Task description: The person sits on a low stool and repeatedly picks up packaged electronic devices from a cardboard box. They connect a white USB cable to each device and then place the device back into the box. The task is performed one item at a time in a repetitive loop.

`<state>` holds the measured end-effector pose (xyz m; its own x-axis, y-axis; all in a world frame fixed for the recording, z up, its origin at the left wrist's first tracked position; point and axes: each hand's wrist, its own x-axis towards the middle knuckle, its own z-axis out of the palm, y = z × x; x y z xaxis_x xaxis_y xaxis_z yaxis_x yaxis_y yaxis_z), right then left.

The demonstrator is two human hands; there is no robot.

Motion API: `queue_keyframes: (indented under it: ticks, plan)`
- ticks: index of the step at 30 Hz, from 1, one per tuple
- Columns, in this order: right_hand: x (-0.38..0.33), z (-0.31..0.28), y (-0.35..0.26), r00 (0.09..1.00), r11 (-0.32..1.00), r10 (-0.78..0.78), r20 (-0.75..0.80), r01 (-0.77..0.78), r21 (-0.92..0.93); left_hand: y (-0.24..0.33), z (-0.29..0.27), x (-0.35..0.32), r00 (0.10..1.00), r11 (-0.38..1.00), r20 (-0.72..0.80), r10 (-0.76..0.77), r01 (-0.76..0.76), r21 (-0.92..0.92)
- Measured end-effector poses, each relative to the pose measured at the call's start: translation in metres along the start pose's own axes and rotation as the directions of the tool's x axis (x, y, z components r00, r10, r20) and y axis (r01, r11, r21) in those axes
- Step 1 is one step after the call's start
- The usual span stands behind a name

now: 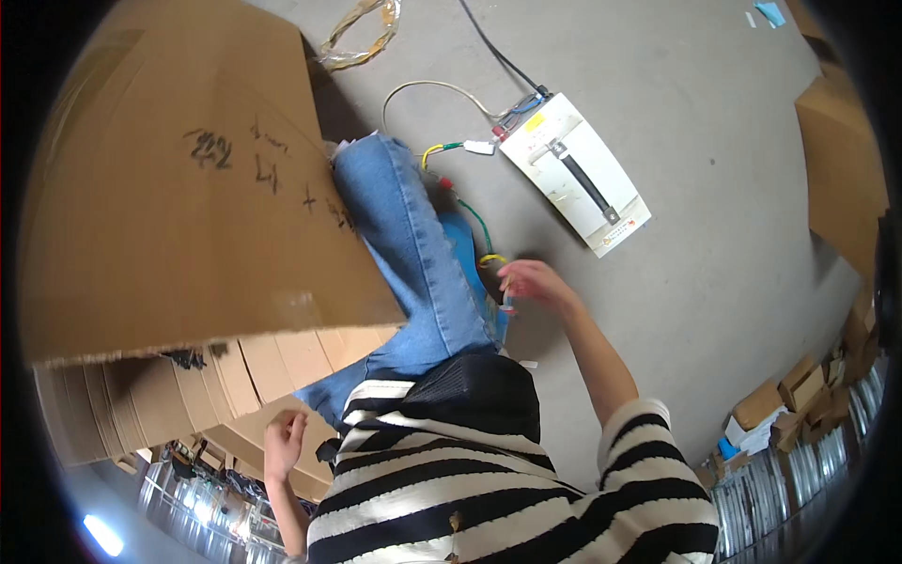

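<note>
Right hand [536, 282] down by the green-yellow cable [485, 227]
fingers bent, can't tell if they're pinching it; left hand [284, 444] loosely open near the big cardboard box [188, 207]

head fisheye | from the person's head | facing down | close over torso [423, 470] and hands [537, 285], floor [695, 310] farther off

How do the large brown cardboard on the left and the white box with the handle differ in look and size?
The brown cardboard looks much larger in the picture than the white box. The cardboard carries dark writing; the box has a black handle. Cables run to the box, while none show attached to the cardboard. Both show a broad, flat face.
</note>
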<state>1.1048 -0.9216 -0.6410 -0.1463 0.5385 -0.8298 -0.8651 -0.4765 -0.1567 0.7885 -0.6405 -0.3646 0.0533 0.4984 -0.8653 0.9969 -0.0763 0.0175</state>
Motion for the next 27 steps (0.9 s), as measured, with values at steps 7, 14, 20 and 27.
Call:
queue_keyframes:
  ticks: [7,14,20,27]
  plan:
    - [-0.116,0.094,-0.054,0.713,0.523,-0.69,-0.127,0.612,0.593,0.173,0.054,0.019,0.64,0.721,0.341,0.689,-0.557,-0.413]
    - [-0.176,0.2,-0.051,0.601,0.277,-0.768,-0.22,0.623,0.732,0.215,0.096,0.008,0.463,0.393,0.554,0.692,0.402,-0.827]
    - [-0.187,0.184,0.009,0.779,0.584,-0.627,-0.018,0.485,0.651,0.193,0.064,-0.013,0.462,0.254,0.116,0.879,-0.249,-0.935]
    - [-0.189,0.189,-0.018,0.761,0.509,-0.645,0.068,0.494,-0.705,0.155,0.062,-0.043,-0.136,-0.121,0.01,0.991,-0.912,-0.391]
